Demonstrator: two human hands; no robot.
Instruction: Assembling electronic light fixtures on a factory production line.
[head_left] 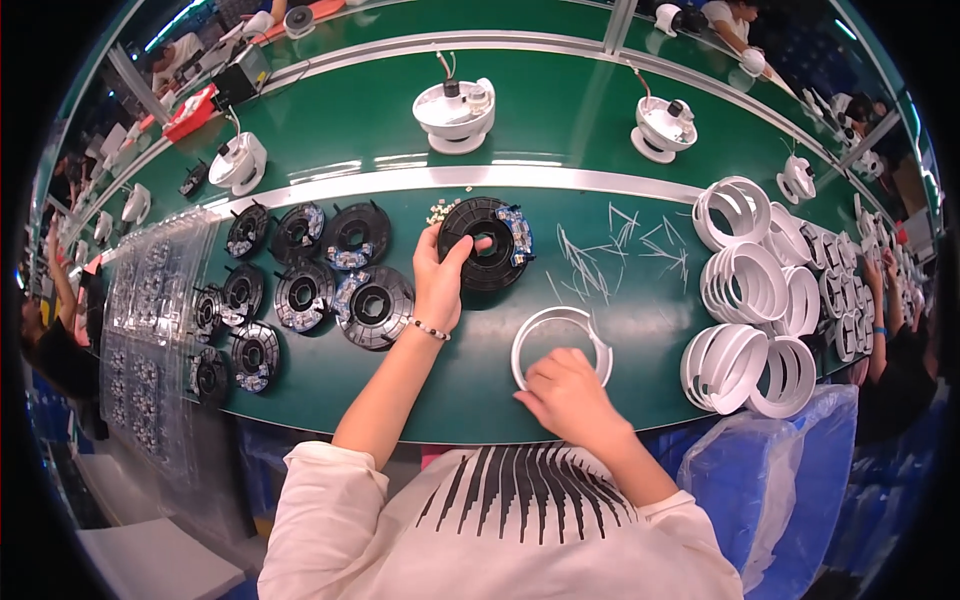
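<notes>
My left hand [440, 285] grips a round black plastic disc [470, 270] by its left side, thumb on the face and a fingertip showing through the centre hole. A curved blue circuit board [519, 236] sits along the disc's right edge. Below and to the right, a white plastic ring [520, 345] rests on the green table. My right hand [572, 395] is closed over the ring's near rim, its fingers curled and its thumb toward the left; the hand hides that part of the rim. Small pale parts [440, 211] lie just beyond the disc's upper left.
Several black discs with blue boards [375, 307] lie left, beside clear plastic trays [150, 270]. White rings [742, 283] are stacked right, near thin clear strips [590, 262]. Past a metal rail [370, 180] stand white housings with wires [454, 118]. Other people work around.
</notes>
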